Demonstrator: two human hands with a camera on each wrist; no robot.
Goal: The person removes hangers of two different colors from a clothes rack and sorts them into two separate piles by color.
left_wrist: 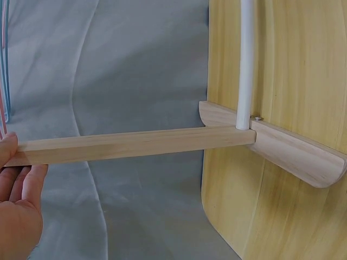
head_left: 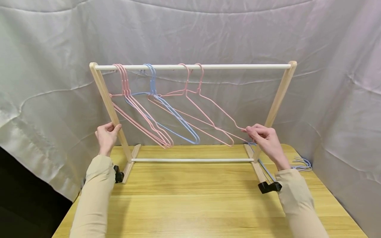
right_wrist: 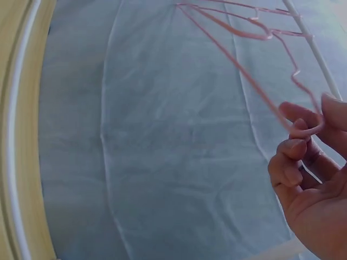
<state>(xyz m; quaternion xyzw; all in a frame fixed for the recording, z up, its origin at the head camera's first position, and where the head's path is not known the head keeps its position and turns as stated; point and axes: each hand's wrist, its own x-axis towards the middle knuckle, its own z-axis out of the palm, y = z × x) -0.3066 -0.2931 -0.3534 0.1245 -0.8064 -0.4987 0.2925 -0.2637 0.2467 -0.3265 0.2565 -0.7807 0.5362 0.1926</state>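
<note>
A clothes rack with wooden uprights stands on the table. My left hand (head_left: 106, 136) grips its left upright (head_left: 105, 93), thumb on the front face; the left wrist view shows fingers under the wood. My right hand (head_left: 268, 140) pinches the lower right corner of a pink hanger (head_left: 220, 108), whose hook stays over the white top rail (head_left: 244, 66). In the right wrist view, thumb and fingers meet around the hanger's bent end (right_wrist: 310, 131). Beside it hangs another pink hanger (head_left: 186, 86). Farther left come blue hangers (head_left: 153, 86), then several pink hangers (head_left: 126, 87).
Loose blue hangers (head_left: 302, 164) lie on the wooden table (head_left: 190, 205), partly hidden behind my right forearm. A white lower bar (head_left: 190, 160) joins the rack's feet. The right upright (head_left: 279, 96) rises behind my right hand. Grey curtain (head_left: 226, 36) encloses the back and sides.
</note>
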